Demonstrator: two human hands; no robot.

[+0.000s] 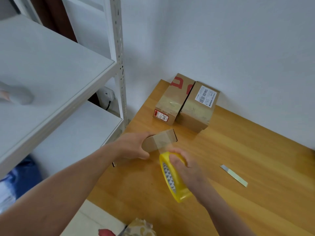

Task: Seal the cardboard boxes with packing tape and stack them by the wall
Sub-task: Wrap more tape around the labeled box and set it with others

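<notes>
My left hand (pixel 131 145) grips a small cardboard box (pixel 162 139) lying on the wooden table (pixel 238 167). A strip of clear tape runs from the box's top to the yellow tape roll (pixel 172 178), which my right hand (pixel 185 165) grips just right of the box. Two sealed cardboard boxes stand side by side against the white wall at the table's far end: one with red print (pixel 172 99) and one with a white label (pixel 197 106).
A flat metal cutter blade (pixel 233 175) lies on the table to the right of my hands. A white metal shelving unit (pixel 51 74) stands close on the left, its post beside the table's edge. Patterned cloth (pixel 141 227) shows at the bottom edge.
</notes>
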